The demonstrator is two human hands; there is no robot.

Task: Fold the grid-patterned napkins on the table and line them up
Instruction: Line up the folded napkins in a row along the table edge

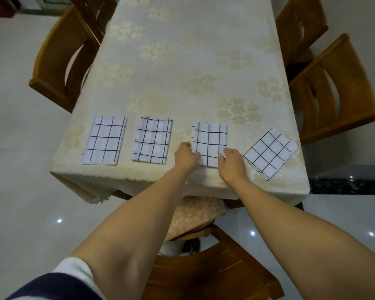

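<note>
Four limp, light folded napkins (104, 140) on the bench (182, 61); left hand (186, 155) and right hand (231, 162), grip closed, pinch near corners of the third napkin (210, 139)

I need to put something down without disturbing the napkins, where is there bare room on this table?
The far tablecloth beyond the napkin row, flanked by wooden chairs, is bare. The near edge is crowded: leftmost napkin, second napkin, third napkin with left hand and right hand on it, tilted fourth napkin, only narrow gaps between.
</note>
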